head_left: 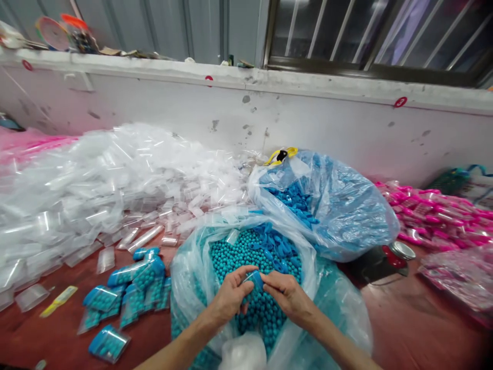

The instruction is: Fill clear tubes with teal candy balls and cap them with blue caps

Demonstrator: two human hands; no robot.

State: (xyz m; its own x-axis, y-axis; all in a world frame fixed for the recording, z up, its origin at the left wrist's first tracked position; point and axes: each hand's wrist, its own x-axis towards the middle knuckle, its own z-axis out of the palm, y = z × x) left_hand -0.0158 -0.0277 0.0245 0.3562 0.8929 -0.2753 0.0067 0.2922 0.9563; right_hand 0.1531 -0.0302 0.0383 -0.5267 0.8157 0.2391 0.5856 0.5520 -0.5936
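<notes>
Over an open plastic bag (308,257) of teal beads (239,257), both my hands meet at a small clear container with a blue top (254,281). My left hand (231,295) pinches its left side, while my right hand (287,293) has thumb and fingers closed on its blue right edge. Loose blue plastic pieces (275,246) lie on the beads just beyond my fingers. To the left, several filled containers with blue tops (110,343) rest on the red table (146,329).
Clear empty containers (103,180) form a large heap at the left. A bag of blue pieces (346,205) lies behind the beads. Pink packets (435,216), a metal-lidded jar (402,251) and a yellow tool (58,301) are also on the table. A wall (185,110) stands behind.
</notes>
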